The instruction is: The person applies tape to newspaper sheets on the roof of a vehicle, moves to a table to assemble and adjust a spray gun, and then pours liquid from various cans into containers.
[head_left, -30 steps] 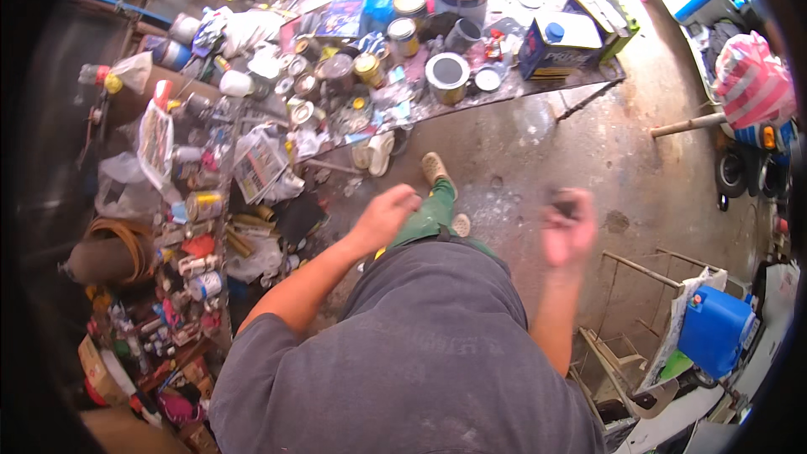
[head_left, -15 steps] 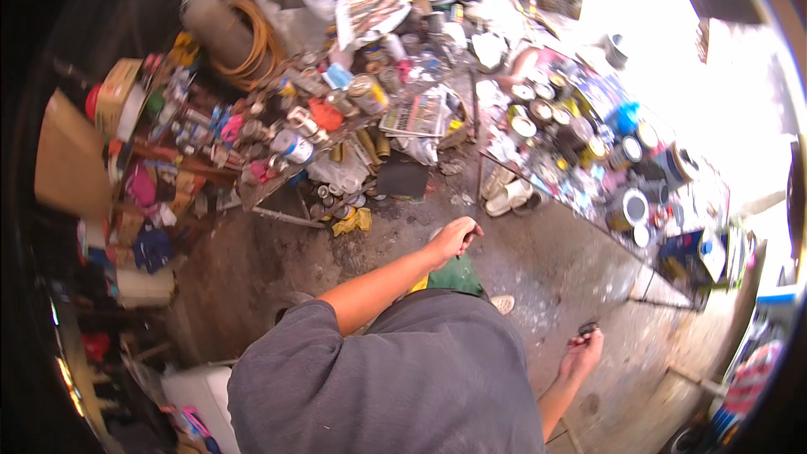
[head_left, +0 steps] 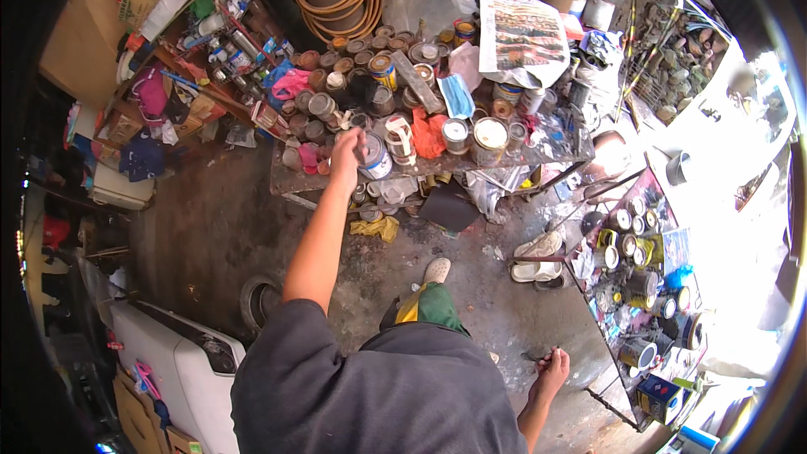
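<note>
My left hand (head_left: 345, 160) is stretched out over the front edge of the cluttered table, its fingers blurred and partly hidden. Right beside it stands a paint can with a grey lid and a blue-and-white label (head_left: 376, 158); I cannot tell whether the fingers touch it. To the can's right are a white-streaked container (head_left: 399, 139) and a red cloth (head_left: 429, 135). Low on the right, away from the tables, my right hand (head_left: 551, 374) has its fingers curled together. Something small and dark shows at its fingertips, too unclear to name.
Many used cans crowd the table (head_left: 282, 175), with newspaper (head_left: 523, 38) at its back. A second table of cans (head_left: 638, 353) lies to the right. Pale shoes (head_left: 538, 259) sit between them. A white appliance-like panel (head_left: 172, 353) and a tyre (head_left: 259, 298) are at left.
My left hand has gone from in front of my body forward and left to the cans. My right hand stays low at my side, fingers still curled. The view has turned toward the left table.
</note>
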`<action>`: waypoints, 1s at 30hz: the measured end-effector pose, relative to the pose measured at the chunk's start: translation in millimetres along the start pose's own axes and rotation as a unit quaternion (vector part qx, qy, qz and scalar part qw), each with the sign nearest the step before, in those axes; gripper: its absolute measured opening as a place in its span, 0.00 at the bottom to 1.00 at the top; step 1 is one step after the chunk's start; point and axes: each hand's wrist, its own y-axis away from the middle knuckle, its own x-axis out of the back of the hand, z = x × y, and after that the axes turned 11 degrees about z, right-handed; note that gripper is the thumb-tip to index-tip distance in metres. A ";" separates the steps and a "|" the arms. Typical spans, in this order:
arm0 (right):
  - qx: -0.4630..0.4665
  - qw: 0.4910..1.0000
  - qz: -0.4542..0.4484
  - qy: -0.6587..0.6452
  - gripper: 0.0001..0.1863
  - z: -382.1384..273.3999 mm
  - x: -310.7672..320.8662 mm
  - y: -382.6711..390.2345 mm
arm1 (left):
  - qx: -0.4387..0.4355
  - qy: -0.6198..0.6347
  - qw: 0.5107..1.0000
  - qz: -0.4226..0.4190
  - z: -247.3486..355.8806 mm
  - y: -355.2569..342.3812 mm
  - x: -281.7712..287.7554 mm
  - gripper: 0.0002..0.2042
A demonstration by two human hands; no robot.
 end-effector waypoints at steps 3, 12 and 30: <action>0.032 0.997 -0.032 0.066 0.08 -18.5 -49.0 22.6 | 0.021 -0.050 0.998 0.023 7.9 -66.2 -2.9 0.25; 0.016 0.992 0.012 0.126 0.08 -22.5 -99.8 55.3 | -0.106 -0.334 0.917 -0.192 -14.7 -159.3 -62.4 0.25; 0.028 0.993 0.045 0.102 0.08 -37.4 -139.6 59.3 | -0.372 -0.578 0.709 -0.157 12.6 -131.6 -109.1 0.12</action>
